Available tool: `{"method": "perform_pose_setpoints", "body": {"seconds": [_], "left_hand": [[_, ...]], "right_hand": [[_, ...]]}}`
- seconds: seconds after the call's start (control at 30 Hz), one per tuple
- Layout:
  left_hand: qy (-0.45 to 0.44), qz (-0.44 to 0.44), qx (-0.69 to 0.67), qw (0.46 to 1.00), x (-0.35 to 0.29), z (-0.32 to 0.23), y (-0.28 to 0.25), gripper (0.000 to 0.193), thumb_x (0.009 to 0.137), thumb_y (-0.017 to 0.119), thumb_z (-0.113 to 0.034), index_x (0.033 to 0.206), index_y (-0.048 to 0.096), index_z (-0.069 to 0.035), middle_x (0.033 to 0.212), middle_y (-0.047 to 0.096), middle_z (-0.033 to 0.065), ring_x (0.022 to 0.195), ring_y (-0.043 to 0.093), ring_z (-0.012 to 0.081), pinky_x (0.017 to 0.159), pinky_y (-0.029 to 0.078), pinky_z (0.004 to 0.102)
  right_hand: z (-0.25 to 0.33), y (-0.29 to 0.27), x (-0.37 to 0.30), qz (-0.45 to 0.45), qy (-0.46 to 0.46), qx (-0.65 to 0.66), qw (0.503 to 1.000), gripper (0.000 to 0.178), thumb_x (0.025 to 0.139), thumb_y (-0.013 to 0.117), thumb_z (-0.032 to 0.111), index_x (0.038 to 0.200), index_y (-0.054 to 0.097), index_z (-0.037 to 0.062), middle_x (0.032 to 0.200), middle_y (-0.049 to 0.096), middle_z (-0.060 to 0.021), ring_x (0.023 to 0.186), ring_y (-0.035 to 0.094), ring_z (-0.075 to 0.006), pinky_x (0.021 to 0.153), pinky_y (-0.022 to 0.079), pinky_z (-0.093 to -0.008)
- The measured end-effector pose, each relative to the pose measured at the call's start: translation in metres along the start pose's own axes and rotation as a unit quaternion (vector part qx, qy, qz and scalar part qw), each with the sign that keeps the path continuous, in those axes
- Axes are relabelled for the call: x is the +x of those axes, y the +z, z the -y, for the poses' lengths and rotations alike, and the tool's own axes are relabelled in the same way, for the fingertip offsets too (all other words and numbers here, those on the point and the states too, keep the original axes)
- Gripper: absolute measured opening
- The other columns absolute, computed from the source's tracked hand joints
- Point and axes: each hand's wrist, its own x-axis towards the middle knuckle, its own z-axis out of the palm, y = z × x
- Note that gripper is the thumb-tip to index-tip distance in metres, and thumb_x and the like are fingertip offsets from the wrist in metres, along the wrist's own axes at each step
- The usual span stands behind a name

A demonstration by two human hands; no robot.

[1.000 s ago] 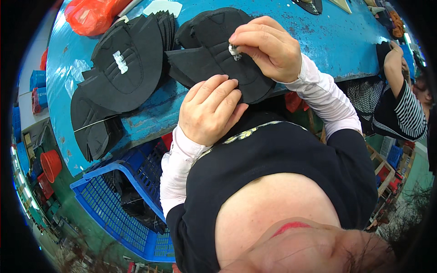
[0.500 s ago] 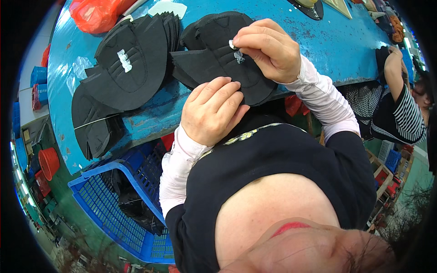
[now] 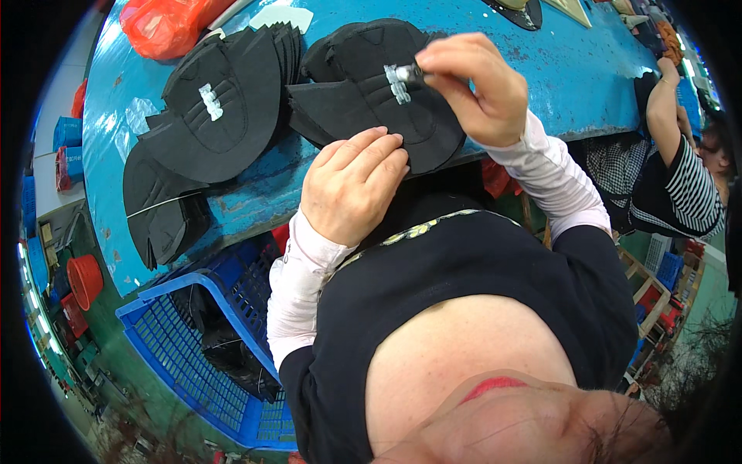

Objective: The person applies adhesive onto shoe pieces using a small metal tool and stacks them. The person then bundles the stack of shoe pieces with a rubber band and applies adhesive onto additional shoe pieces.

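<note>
Right hand (image 3: 485, 91): thumb and fingertips drawn together in a pinch on a small dark-and-white piece (image 3: 410, 73), blurred, its exact kind hard to tell.
Left hand (image 3: 352, 185): palm down, fingers straight and close together, gripping nothing; the fingertips rest on the near edge of the right black stack.
Right black stack (image 3: 359, 100): flat, curved black pieces with stitched lines, lying under both hands at the table's near side.
White patch (image 3: 397, 87): a narrow, uneven strip on the top piece, right beside the pinched piece; whether the two touch, I cannot tell.
Left black stack (image 3: 239, 135): similar pieces, fanned at the far side, with a second white patch (image 3: 209, 102) on top.
Tied bundle (image 3: 158, 220): more black pieces with a thin pale band across them, at the table's near left.
Blue table (image 3: 556, 85): worn and scuffed; toward its far left lie a red plastic bag (image 3: 166, 27) and a white sheet (image 3: 282, 17).
Below the table: a blue basket (image 3: 182, 367) holding something black.
Off to the right: another person in a striped sleeve (image 3: 696, 197).
</note>
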Motion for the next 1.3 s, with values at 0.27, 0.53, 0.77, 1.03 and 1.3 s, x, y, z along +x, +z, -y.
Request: {"method": "perform_pose_setpoints", "body": {"seconds": [0.27, 0.53, 0.77, 1.03, 1.3], "left_hand": [[-0.015, 0.010, -0.026, 1.000, 0.005, -0.003, -0.004, 0.025, 0.078, 0.083, -0.017, 0.099, 0.073, -0.008, 0.107, 0.074, 0.0056, 0.106, 0.070, 0.0239, 0.083, 0.054, 0.0355], [-0.004, 0.005, -0.016, 1.000, 0.011, -0.006, -0.007, 0.024, 0.078, 0.077, -0.004, 0.101, 0.072, -0.007, 0.104, 0.074, 0.0062, 0.103, 0.071, 0.0239, 0.081, 0.055, 0.0344], [-0.004, -0.010, 0.021, 1.000, 0.009, -0.008, 0.001, 0.018, 0.079, 0.071, -0.008, 0.096, 0.068, -0.008, 0.098, 0.073, 0.0050, 0.099, 0.072, 0.0222, 0.075, 0.054, 0.0333], [-0.012, -0.009, 0.019, 1.000, 0.012, -0.011, -0.001, 0.020, 0.075, 0.073, 0.001, 0.093, 0.071, -0.007, 0.096, 0.075, 0.0051, 0.097, 0.074, 0.0225, 0.076, 0.056, 0.0322], [-0.043, -0.161, 0.141, 0.976, 0.015, 0.009, -0.044, 0.031, 0.079, 0.068, 0.005, 0.109, 0.074, -0.003, 0.113, 0.074, 0.0142, 0.107, 0.072, 0.0313, 0.087, 0.058, 0.0356]], "right_hand": [[-0.018, 0.013, 0.004, 0.011, -0.040, -0.039, 0.998, 0.025, 0.081, 0.077, -0.004, 0.104, 0.072, 0.0043, 0.101, 0.073, -0.0087, 0.095, 0.068, -0.0258, 0.083, 0.055, -0.0325], [-0.003, -0.020, -0.005, -0.005, 0.083, 0.111, 0.990, 0.027, 0.089, 0.068, -0.012, 0.115, 0.066, -0.0026, 0.112, 0.069, -0.0140, 0.104, 0.064, -0.0226, 0.087, 0.054, -0.0299], [0.008, -0.008, -0.009, 0.007, 0.094, 0.062, 0.994, 0.026, 0.080, 0.076, -0.007, 0.103, 0.072, 0.0029, 0.098, 0.073, -0.0091, 0.091, 0.068, -0.0244, 0.077, 0.057, -0.0308], [0.001, 0.004, -0.004, 0.059, -0.034, -0.029, 0.997, 0.025, 0.082, 0.075, -0.009, 0.104, 0.070, 0.0009, 0.101, 0.072, -0.0105, 0.095, 0.067, -0.0272, 0.081, 0.054, -0.0330], [-0.041, -0.037, -0.005, -0.245, 0.154, 0.102, 0.952, 0.017, 0.100, 0.060, -0.001, 0.116, 0.061, -0.0021, 0.105, 0.069, -0.0077, 0.095, 0.065, -0.0121, 0.087, 0.053, -0.0272]]}}
